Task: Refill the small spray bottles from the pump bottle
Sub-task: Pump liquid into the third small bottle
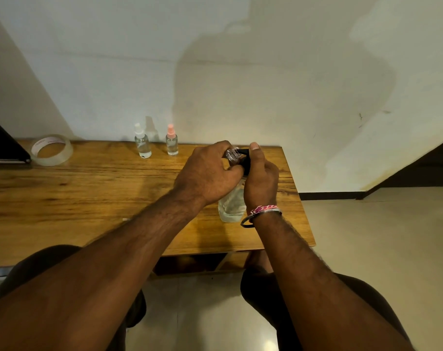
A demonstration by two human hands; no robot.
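A clear pump bottle (pixel 231 203) with a black pump head (pixel 245 158) stands on the wooden table (pixel 88 198) near its right end. My right hand (pixel 261 178) is closed around the pump head, thumb raised on top. My left hand (pixel 207 173) holds a small uncapped clear bottle (pixel 232 153), its threaded neck held against the pump's nozzle. Two small spray bottles stand upright by the wall: one with a white cap (pixel 142 143), one with a pink cap (pixel 171 141). Both hold clear liquid.
A roll of clear tape (pixel 52 153) lies at the table's back left, next to a dark flat object (pixel 5 145) at the left edge. The table's right edge runs just right of the pump bottle; tiled floor lies beyond. My knees sit below the front edge.
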